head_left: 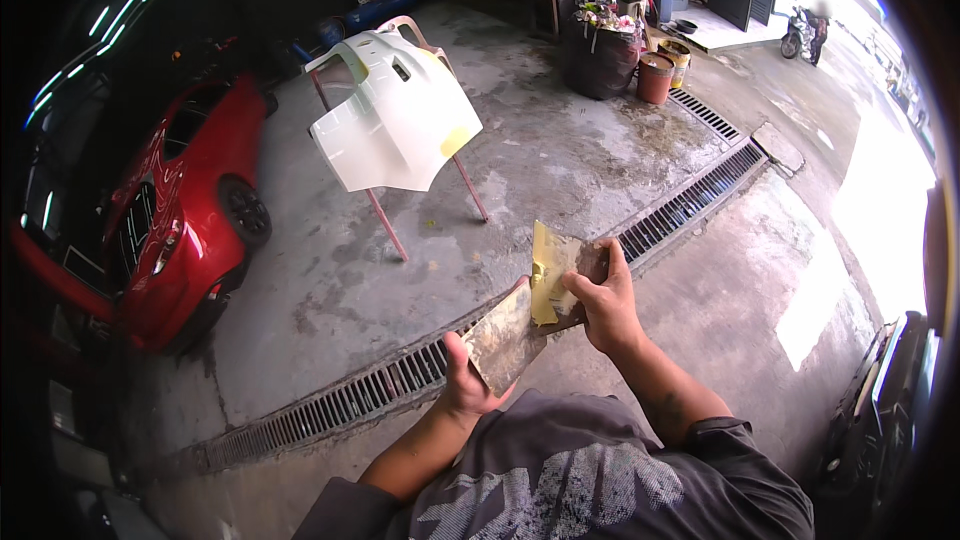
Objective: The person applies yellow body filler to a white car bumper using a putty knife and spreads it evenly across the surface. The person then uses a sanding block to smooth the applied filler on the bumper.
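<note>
My left hand (468,378) grips a flat, stained putty plate (508,338), thumb along its near edge. In my right hand (608,314) is a broad putty spreader (572,258), held between thumb and fingers. Yellow putty (540,285) coats the spreader's left side, with a small lump there. The two tools meet or overlap in front of my chest; whether they touch is hard to tell. Beyond them a white car body panel (390,125) with yellowish patches rests on a stand with reddish legs (385,223).
A metal floor grate (345,400) runs diagonally past me. At left stands a red car (185,220). A black bag (600,55) of refuse and a reddish bucket (655,78) stand far right. Farther off, a person (819,35) is beside a motorcycle (797,35). A dark vehicle part (880,410) edges the right.
</note>
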The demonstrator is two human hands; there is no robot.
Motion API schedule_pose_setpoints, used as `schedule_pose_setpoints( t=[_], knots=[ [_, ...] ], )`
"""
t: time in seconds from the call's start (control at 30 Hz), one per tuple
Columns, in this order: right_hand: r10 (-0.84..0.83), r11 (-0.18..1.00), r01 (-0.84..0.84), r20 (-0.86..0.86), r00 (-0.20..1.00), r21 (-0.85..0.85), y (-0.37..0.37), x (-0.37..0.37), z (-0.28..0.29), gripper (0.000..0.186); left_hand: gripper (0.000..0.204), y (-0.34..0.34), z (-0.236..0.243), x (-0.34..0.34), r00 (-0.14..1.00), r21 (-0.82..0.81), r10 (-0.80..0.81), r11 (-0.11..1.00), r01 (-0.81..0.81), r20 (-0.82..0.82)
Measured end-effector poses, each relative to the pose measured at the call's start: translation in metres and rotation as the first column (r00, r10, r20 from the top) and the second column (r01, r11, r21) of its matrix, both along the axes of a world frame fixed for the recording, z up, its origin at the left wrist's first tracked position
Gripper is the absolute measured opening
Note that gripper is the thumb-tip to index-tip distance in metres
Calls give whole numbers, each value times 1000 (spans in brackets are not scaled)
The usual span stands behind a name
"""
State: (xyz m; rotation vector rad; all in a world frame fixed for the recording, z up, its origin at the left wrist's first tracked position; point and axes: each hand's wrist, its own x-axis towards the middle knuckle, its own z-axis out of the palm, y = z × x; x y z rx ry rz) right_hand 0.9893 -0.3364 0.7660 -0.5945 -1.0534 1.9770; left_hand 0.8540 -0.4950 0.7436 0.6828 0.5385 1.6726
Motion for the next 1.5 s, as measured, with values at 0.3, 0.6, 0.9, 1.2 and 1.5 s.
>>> schedule_pose_setpoints(
  t=[0.3, 0.6, 0.9, 1.2, 1.5],
  knots=[
    [138, 983, -136, -5, 990, 125, -6, -16, 21, 44, 134, 3, 16, -13, 980, -86, 41, 995, -59, -193],
    [-135, 954, 94, -126, 983, -286, 22, -16, -2, 15, 127, -15, -13, -65, 942, -197, 117, 979, -57, 314],
    [-90, 913, 61, -54, 995, -403, -20, -41, -82, 6, 40, -9, -71, -69, 880, -472, 240, 770, -430, -409],
    [-165, 977, 176, 99, 981, -117, -44, -66, -96, 11, 25, 15, -53, -83, 957, -442, 46, 880, -175, -287],
    [-314, 933, 329, 113, 943, -145, -54, -68, -94, 133, 16, 23, -78, -92, 902, -348, 321, 843, -411, -288]
  ],
)
